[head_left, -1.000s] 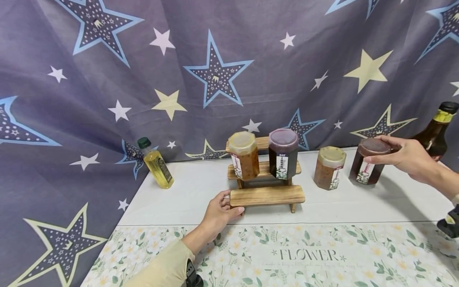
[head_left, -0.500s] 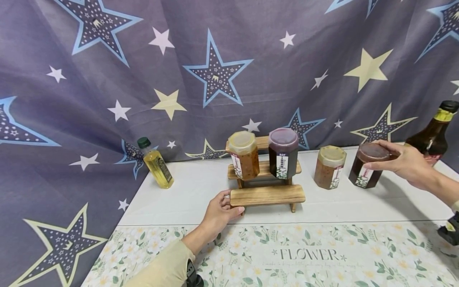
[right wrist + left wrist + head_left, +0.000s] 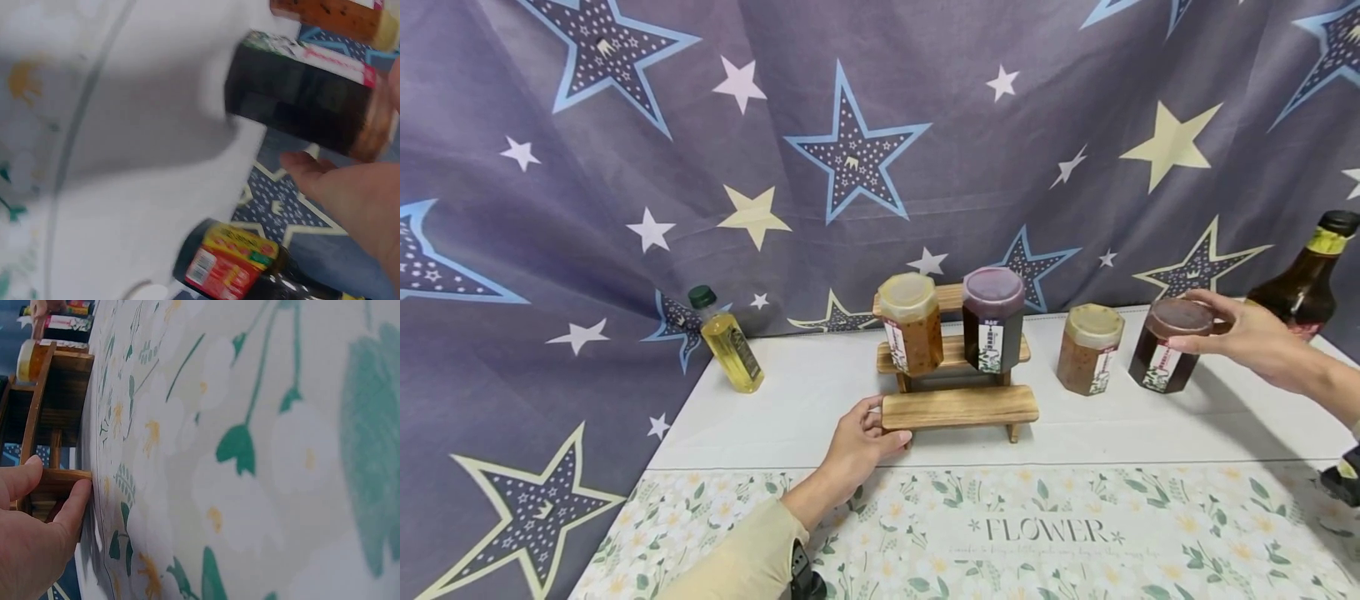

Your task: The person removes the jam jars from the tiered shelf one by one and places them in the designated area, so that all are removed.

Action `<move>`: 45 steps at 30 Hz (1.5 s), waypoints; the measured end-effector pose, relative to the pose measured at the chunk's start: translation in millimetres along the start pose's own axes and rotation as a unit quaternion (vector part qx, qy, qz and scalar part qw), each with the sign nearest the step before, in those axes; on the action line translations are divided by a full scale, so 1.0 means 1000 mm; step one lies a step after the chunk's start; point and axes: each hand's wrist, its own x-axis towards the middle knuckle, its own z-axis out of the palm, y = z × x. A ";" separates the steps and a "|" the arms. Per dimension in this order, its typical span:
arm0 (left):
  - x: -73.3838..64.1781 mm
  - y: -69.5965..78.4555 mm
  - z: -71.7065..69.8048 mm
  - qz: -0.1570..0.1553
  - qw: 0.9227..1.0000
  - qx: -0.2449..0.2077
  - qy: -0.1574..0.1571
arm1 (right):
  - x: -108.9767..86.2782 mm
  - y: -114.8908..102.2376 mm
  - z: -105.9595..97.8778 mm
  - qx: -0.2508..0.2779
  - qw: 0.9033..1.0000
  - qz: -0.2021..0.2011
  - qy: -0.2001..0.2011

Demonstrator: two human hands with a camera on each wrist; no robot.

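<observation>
Probably heavy and slick-sided, the maroon-lidded jar [image 3: 1157, 350] stands right of the wooden rack [image 3: 958, 408], best held round its body; the left hand [image 3: 853, 442] pinches the rack, but whether the right hand [image 3: 1262, 342] grips is unclear.

Purple-grey curtain [image 3: 662, 183], star-patterned; white worktop [image 3: 820, 375], partly flowered; brown, grained stand [image 3: 958, 407]; dark-red jar [image 3: 1152, 357]; yellow, green-capped bottle [image 3: 728, 350].

A tabletop set in a room of unclear kind: purple-grey, star-printed fabric backdrop [image 3: 970, 192] hanging behind a white, flower-printed table covering [image 3: 805, 383].
</observation>
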 end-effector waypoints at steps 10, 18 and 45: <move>-0.001 0.000 0.000 -0.005 1.000 -0.003 0.003 | 0.013 -0.036 -0.018 -0.030 0.999 0.019 0.021; -0.002 0.000 0.001 -0.003 1.000 -0.001 -0.001 | 0.016 -0.070 -0.012 -0.003 1.000 0.002 0.009; 0.000 -0.001 0.000 0.003 1.000 -0.011 -0.007 | 0.017 -0.169 0.060 0.075 0.984 -0.137 -0.081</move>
